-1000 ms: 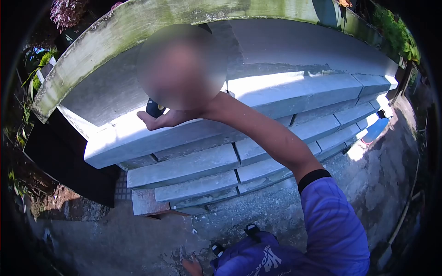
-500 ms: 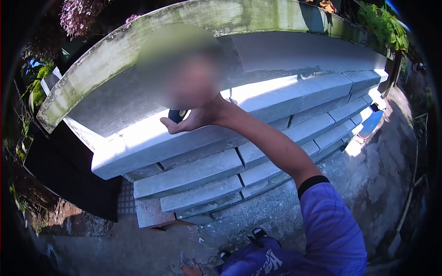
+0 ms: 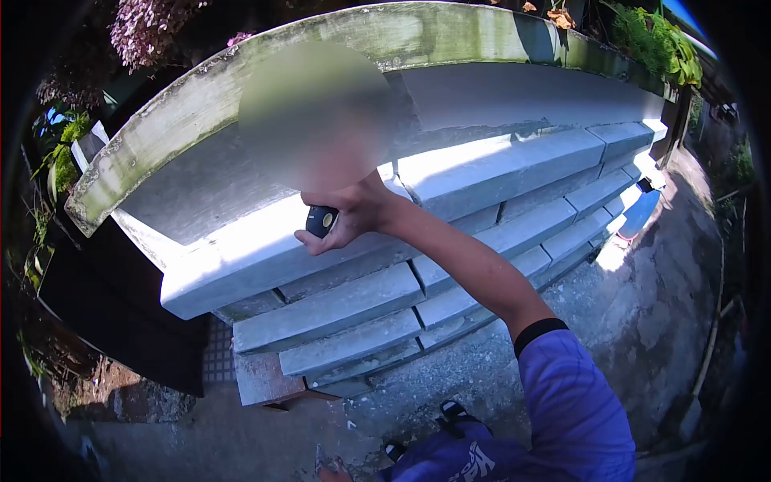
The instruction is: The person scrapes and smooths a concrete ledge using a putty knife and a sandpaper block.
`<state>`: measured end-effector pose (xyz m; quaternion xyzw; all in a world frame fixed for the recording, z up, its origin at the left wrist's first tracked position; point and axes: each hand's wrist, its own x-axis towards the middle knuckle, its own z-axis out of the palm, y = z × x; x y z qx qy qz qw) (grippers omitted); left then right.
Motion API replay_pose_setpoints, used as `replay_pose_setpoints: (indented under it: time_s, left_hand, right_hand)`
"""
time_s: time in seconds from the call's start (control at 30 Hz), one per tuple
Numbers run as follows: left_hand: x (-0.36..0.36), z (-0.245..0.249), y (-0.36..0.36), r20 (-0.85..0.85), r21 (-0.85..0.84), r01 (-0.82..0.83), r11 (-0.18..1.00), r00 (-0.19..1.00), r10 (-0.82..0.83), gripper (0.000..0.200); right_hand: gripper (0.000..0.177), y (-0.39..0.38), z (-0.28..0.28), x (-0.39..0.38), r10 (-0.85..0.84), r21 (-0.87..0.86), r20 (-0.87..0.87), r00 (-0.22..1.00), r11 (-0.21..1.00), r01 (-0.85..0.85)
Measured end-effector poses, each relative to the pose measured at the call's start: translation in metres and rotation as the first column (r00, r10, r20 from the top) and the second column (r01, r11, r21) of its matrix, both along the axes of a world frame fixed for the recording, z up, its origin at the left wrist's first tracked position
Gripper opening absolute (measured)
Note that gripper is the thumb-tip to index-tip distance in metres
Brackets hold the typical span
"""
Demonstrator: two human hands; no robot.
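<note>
My right hand (image 3: 353,215) is stretched out over the top ledge of the stepped wall, its fingers closed around a small black device (image 3: 321,222) with a round yellowish spot on its end. A blurred disc hides whatever lies just beyond the knuckles, so the device's full shape does not show. Under the hand runs the pale grey top ledge (image 3: 233,269). My left hand (image 3: 334,472) is low at the bottom edge, beside my purple shirt; only part of it shows, and its fingers are too small and blurred to read.
Stepped courses of grey blocks (image 3: 353,309) curve off to the right. Above them hangs a mossy concrete rim (image 3: 450,36) with plants over it. My sandalled feet (image 3: 454,410) stand on rough concrete ground (image 3: 626,321). A blue object (image 3: 641,213) stands by the wall's far end.
My right hand has come slightly down and turned, so more of the black device and its yellowish spot shows. The view has shifted a little; my left hand stays low.
</note>
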<state>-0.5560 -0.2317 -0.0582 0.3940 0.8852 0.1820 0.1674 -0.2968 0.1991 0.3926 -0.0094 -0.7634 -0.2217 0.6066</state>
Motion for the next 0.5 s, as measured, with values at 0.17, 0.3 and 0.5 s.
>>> replay_pose_setpoints:
  time_s: [0.17, 0.3, 0.5]
  left_hand:
    - [-0.009, -0.029, -0.01, -0.025, 0.019, 0.015, 1.0, 1.0, -0.014, 0.057]
    - [-0.009, -0.041, -0.015, 0.058, -0.056, 0.002, 0.998, 0.998, 0.002, 0.056]
    - [0.042, 0.066, 0.014, 0.018, 0.067, -0.001, 0.998, 1.0, -0.001, 0.052]
  right_hand:
    - [0.034, 0.006, 0.003, 0.011, -0.018, -0.052, -0.056, 0.998, 0.999, 0.015]
    - [0.032, 0.023, 0.007, 0.029, -0.166, 0.057, -0.07, 0.984, 0.984, 0.17]
    - [0.028, 0.001, 0.002, 0.006, 0.001, 0.123, 0.036, 0.999, 0.992, -0.005]
